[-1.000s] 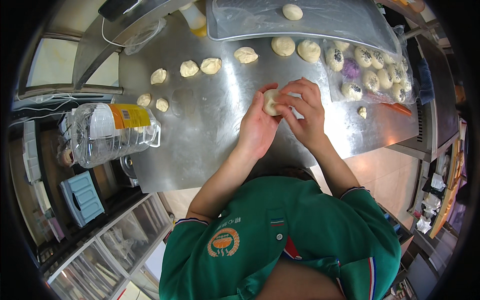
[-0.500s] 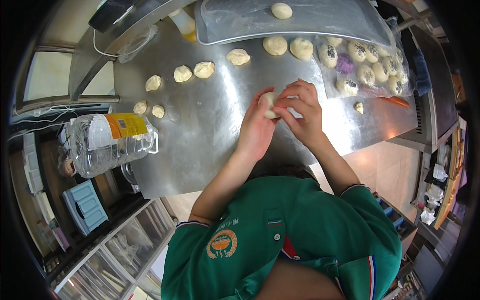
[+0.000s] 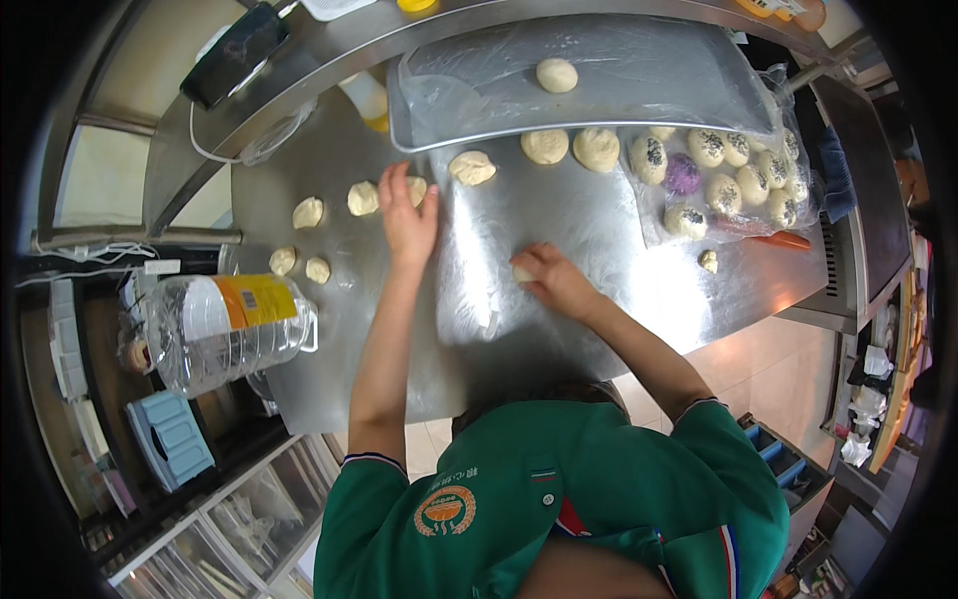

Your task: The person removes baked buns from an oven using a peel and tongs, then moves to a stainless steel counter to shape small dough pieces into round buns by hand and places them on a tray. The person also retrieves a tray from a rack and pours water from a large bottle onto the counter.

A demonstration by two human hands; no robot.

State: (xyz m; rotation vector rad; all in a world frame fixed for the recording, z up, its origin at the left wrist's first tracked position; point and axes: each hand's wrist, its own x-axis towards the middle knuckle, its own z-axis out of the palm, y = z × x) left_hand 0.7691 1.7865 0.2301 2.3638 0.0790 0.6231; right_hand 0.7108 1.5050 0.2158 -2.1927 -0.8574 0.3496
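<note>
One dough ball (image 3: 522, 274) is pinched in the right hand (image 3: 556, 282), near the middle of the table (image 3: 329, 339). The left hand (image 3: 409, 228) has its grip spread over another dough piece (image 3: 418, 187); I can't tell whether they touch.

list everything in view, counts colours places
steel table: 1, silver, centre
tray: 1, grey, far side
dough ball: 1, cream, on tray
round doughs: 2, cream, near tray's edge
dough lumps: 6, cream, left to centre
dough scrap: 1, cream, right
pale buns: about a dozen, white, many dark-speckled, right, in plastic
purple bun: 1, purple, among them
orange object: 1, orange, right
jug: 1, clear, yellow label, left
bottle: 1, pale and yellow, upper left
box: 1, blue, lower left
cloth: 1, blue, far right
small dough piece: 1, cream, centre
shirt: 1, green, bottom
left hand: 1, bare, at a dough lump
right hand: 1, bare, curled over small dough piece
</note>
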